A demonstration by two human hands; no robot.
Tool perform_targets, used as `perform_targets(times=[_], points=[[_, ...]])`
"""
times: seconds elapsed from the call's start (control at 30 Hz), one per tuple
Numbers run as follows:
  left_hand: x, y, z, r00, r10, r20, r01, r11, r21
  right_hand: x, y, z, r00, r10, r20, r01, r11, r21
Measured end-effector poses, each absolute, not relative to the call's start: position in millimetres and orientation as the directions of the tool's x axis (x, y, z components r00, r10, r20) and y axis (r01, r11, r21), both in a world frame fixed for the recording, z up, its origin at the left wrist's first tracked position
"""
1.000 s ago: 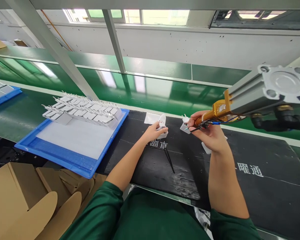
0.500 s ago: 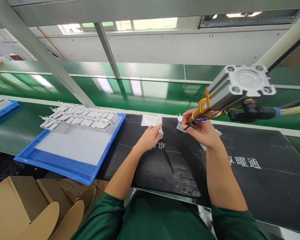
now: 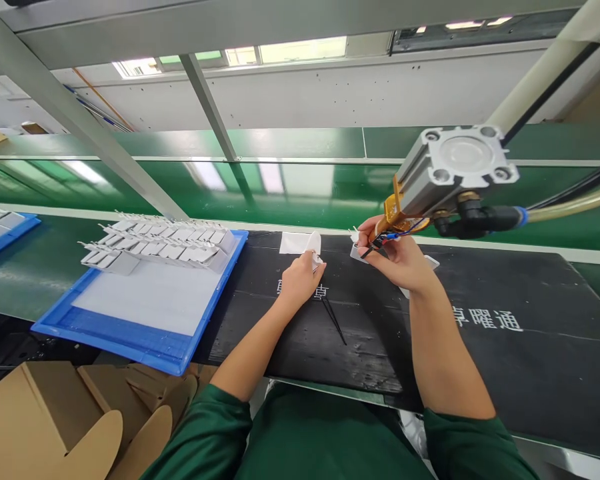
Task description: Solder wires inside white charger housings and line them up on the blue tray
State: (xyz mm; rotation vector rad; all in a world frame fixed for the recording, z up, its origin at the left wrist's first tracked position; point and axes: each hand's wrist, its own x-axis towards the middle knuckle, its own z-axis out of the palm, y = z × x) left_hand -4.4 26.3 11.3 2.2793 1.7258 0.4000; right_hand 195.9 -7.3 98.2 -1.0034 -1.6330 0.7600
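Observation:
My left hand (image 3: 303, 279) is closed around a small white part (image 3: 317, 261), mostly hidden by the fingers. Just behind it, a white piece (image 3: 296, 243) lies on the black mat. In my right hand (image 3: 397, 257) is the orange grip of a pneumatic tool (image 3: 460, 160), with a square silver cylinder and black fittings. The fingers wrap the grip's lower end, beside blue wires. Close to those fingertips sits a white box-shaped part (image 3: 356, 252), partly covered. Between the hands and nearer me lie black tweezers (image 3: 334, 320).
At left, a blue tray (image 3: 115, 343) carries rows of white box-shaped parts (image 3: 165, 243). Another blue tray (image 3: 10, 235) is at the far left. Cardboard boxes (image 3: 45, 413) stand below the table edge. A hose (image 3: 575, 205) runs right from the tool. White pieces (image 3: 431, 262) lie behind my right wrist.
The tool's cylinder has swung left, its grip still in my right hand. My left hand has turned slightly, its fingers still around the small white part. The view has shifted a little.

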Motion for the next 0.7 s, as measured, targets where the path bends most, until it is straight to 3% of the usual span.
perform_targets(times=[0.13,0.23,0.4,0.53,0.7], points=[[1.4,20.8,13.4,0.253,0.967,0.031,0.945,-0.254,0.205,194.9,-6.8,98.3,-0.125,0.894,0.431,0.235,0.448,-0.862],[-4.2,26.8,18.7,0.247,0.969,0.025,0.947,-0.247,0.207,196.4,-7.1,99.6,-0.135,0.889,0.438,0.220,0.458,-0.861],[-40.0,51.9,26.8,0.068,0.981,0.179,0.975,-0.104,0.198,213.2,-13.2,108.6,-0.213,0.904,0.371,0.284,0.421,-0.862],[-65.5,65.1,21.6,-0.002,0.991,0.135,0.976,-0.027,0.216,232.4,-22.2,116.5,-0.266,0.921,0.284,0.367,0.369,-0.854],[-50.2,56.3,28.9,-0.044,0.896,0.442,0.972,-0.064,0.228,245.1,-30.8,122.9,-0.252,0.943,0.219,0.460,0.316,-0.830]])
